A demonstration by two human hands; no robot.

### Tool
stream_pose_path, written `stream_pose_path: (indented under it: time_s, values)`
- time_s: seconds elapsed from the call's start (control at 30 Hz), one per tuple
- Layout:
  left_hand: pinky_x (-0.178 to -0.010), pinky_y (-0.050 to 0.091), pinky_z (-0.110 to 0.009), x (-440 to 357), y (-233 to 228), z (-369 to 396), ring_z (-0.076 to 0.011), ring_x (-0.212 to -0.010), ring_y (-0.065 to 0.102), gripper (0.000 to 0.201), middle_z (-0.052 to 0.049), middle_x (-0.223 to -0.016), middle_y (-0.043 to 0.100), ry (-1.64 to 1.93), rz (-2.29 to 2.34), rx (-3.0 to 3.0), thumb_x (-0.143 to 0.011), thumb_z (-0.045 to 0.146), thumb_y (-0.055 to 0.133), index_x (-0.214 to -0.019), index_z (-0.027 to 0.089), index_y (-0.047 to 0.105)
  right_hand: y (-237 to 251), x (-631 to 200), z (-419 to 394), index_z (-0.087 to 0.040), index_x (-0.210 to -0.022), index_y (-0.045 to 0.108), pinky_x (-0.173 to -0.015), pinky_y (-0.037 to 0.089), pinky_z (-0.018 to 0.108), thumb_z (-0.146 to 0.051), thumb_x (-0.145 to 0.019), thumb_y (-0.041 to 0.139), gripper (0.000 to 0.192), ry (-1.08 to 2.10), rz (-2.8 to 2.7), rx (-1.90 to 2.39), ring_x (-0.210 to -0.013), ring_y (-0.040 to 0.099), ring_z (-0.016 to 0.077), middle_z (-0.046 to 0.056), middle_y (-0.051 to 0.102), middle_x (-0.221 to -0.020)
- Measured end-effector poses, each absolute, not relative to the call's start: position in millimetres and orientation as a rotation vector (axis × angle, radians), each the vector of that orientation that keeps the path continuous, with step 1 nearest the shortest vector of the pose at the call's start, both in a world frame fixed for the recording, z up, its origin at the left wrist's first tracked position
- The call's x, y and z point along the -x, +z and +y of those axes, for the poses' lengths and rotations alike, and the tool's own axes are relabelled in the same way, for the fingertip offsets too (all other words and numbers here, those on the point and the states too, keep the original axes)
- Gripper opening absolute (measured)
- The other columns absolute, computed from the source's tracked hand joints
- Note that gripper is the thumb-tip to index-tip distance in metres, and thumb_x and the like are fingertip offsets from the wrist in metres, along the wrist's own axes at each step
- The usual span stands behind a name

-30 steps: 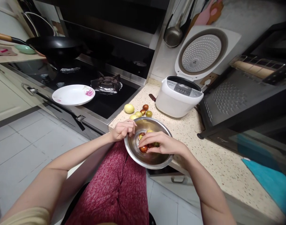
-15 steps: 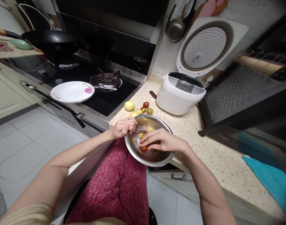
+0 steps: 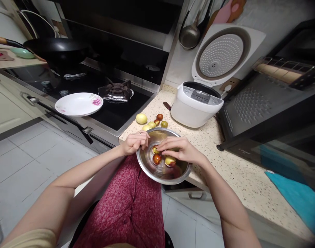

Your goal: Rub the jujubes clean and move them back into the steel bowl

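My right hand (image 3: 182, 150) is inside the steel bowl (image 3: 149, 171), fingers curled down with the tips touching one fruit (image 3: 155, 149); I cannot tell whether they grip it or only rest on it. My left hand (image 3: 133, 142) is clenched on the bowl's left rim, thumb inside and fingers outside. The bowl overhangs the front edge of the worktop (image 3: 219, 162), near its left front corner.

Count in the bowl: three fruits visible, namely the one at the fingertips, one red-brown (image 3: 156, 159) and one yellow-red (image 3: 170, 161) just beside it. Count on the worktop: five loose fruits (image 3: 141, 118) in a cluster between the bowl's far rim and the left edge, four yellow-green and one red-brown.

Surface: speckled beige stone. Room: a kitchen with a white tiled floor (image 3: 23, 155).

Surroundings: one white rice cooker (image 3: 196, 105) with its lid raised stands behind the fruit cluster; one dark oven (image 3: 273, 110) occupies the right back of the worktop; one teal cloth (image 3: 297, 199) lies at the right front edge. Left of the worktop, the hob (image 3: 116, 110) carries one white flowered plate (image 3: 78, 104) at its front edge and one black wok (image 3: 58, 51) at the back. My right hand hides part of the bowl's interior.
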State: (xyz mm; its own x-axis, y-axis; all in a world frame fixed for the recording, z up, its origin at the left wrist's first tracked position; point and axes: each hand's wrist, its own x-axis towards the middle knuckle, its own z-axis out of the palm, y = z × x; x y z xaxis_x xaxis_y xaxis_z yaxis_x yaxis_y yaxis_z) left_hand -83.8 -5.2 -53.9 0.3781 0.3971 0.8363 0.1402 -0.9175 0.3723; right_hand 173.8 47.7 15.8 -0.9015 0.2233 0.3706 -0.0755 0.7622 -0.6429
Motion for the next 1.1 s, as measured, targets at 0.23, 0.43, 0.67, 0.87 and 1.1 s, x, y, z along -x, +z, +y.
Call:
stream_pose_path:
  time_s: [0.23,0.43,0.67,0.87,1.1]
  values:
    - [-0.089,0.056,-0.04,84,-56,-4,-0.0159,-0.066,0.066,0.06,-0.005,-0.065,0.065,1.57,0.451,-2.39,-0.114,0.033,0.023,-0.067,0.018,0.056,6,-187,85,-0.027,-0.116,0.081,-0.097,0.062,0.049,-0.024,-0.103,0.061,0.024,0.394,-2.226,0.415,-0.107,0.075,0.0255,0.009,0.081,-0.114]
    - [-0.088,0.055,-0.039,84,-56,-5,-0.0156,-0.064,0.065,0.059,-0.004,-0.062,0.064,1.568,0.454,-2.407,-0.114,0.031,0.022,-0.067,0.018,0.056,-25,-188,122,-0.024,-0.129,0.075,-0.103,0.058,0.051,-0.028,-0.106,0.055,0.03,0.174,-2.239,0.559,-0.117,0.07,0.0272,0.013,0.076,-0.126]
    - [-0.089,0.055,-0.039,83,-57,-4,-0.0152,-0.064,0.064,0.057,-0.004,-0.063,0.065,1.593,0.446,-2.401,-0.113,0.029,0.023,-0.068,0.018,0.056,-55,-162,144,-0.026,-0.15,0.06,-0.116,0.051,0.05,-0.032,-0.107,0.055,0.044,0.114,-2.422,0.586,-0.138,0.059,0.0275,0.012,0.064,-0.148]
    - [-0.088,0.054,-0.038,83,-59,-3,-0.0149,-0.065,0.063,0.055,-0.003,-0.064,0.063,1.597,0.444,-2.399,-0.113,0.028,0.023,-0.069,0.018,0.054,-63,-161,151,-0.026,-0.153,0.056,-0.114,0.053,0.049,-0.034,-0.108,0.052,0.046,0.148,-2.485,0.558,-0.136,0.061,0.0269,0.012,0.064,-0.147]
    - [-0.088,0.053,-0.039,85,-60,-4,-0.0148,-0.066,0.063,0.054,-0.003,-0.065,0.062,1.584,0.453,-2.392,-0.113,0.026,0.023,-0.071,0.018,0.055,-64,-164,152,-0.021,-0.143,0.062,-0.107,0.057,0.046,-0.033,-0.108,0.052,0.038,0.111,-2.442,0.614,-0.127,0.066,0.0271,0.014,0.069,-0.136]
